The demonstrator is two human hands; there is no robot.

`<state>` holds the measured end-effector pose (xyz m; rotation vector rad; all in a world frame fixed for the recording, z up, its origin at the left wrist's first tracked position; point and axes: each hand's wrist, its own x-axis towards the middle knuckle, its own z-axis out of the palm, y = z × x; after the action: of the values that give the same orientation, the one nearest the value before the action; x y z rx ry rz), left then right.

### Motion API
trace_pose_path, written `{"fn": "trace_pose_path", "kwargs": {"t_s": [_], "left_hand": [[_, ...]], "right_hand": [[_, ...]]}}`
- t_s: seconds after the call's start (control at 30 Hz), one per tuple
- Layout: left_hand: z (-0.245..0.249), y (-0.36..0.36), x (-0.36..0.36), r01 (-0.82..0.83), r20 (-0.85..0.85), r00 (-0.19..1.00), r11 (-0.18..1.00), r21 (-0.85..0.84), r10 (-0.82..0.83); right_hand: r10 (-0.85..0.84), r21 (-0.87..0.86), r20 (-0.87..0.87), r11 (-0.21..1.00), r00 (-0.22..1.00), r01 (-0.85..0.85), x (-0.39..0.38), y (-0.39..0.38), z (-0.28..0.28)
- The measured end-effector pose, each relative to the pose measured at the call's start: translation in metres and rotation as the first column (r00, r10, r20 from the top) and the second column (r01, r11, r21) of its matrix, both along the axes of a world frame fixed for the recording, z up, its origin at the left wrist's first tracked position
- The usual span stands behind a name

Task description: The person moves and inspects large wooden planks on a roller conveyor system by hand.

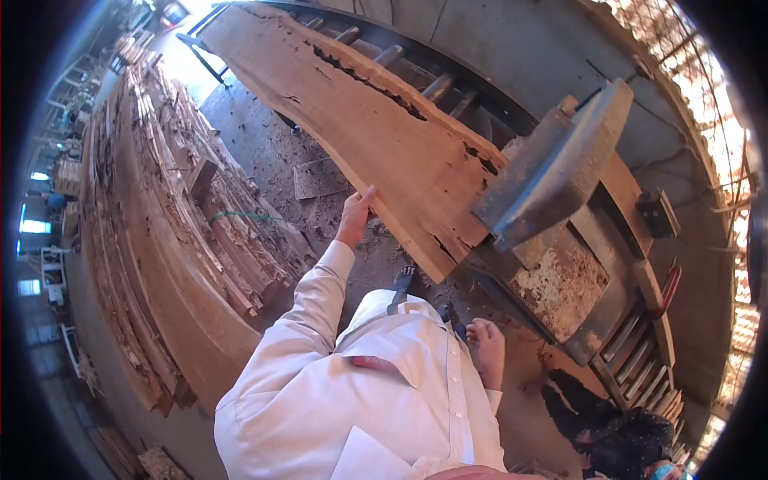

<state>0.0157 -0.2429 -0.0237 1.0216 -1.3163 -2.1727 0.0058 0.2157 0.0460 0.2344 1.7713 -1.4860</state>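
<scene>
Wooden slab [376, 120] is laid across metal rollers [438, 86]. It is long and cracked, with rough edges. Only one slab is seen. Its near edge is touched by the left hand [354, 214], which is stretched out in front. The fingers are pressed flat and close together against the wood, with the thumb up. The right hand [488, 346] is held low by the white shirt [384, 400], well apart from the slab. Its fingers are curled in, and it cannot be told if anything is held inside. Two hands are counted. One end of the slab is tucked under one grey metal saw cover [560, 160]. One big pile of wood scraps [160, 240] is stacked on the left of the dusty floor [264, 144].
</scene>
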Motion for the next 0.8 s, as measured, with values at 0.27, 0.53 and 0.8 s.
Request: {"fn": "trace_pose_path", "kwargs": {"t_s": [0.27,0.53,0.8], "left_hand": [[0.010,-0.028,-0.004,-0.065,-0.089,0.994,0.998,0.023,0.066],[-0.005,-0.039,-0.002,0.059,-0.186,0.982,0.994,0.090,-0.041],[0.006,-0.033,-0.006,-0.018,-0.069,0.998,0.993,-0.119,0.010]], "right_hand": [[0.050,-0.227,0.182,0.974,0.982,-0.008,-0.022,-0.090,-0.043],[-0.136,-0.430,0.450,0.833,0.882,0.348,-0.032,-0.154,-0.052],[-0.112,-0.439,0.327,0.861,0.938,0.255,-0.034,-0.170,-0.048]]}}
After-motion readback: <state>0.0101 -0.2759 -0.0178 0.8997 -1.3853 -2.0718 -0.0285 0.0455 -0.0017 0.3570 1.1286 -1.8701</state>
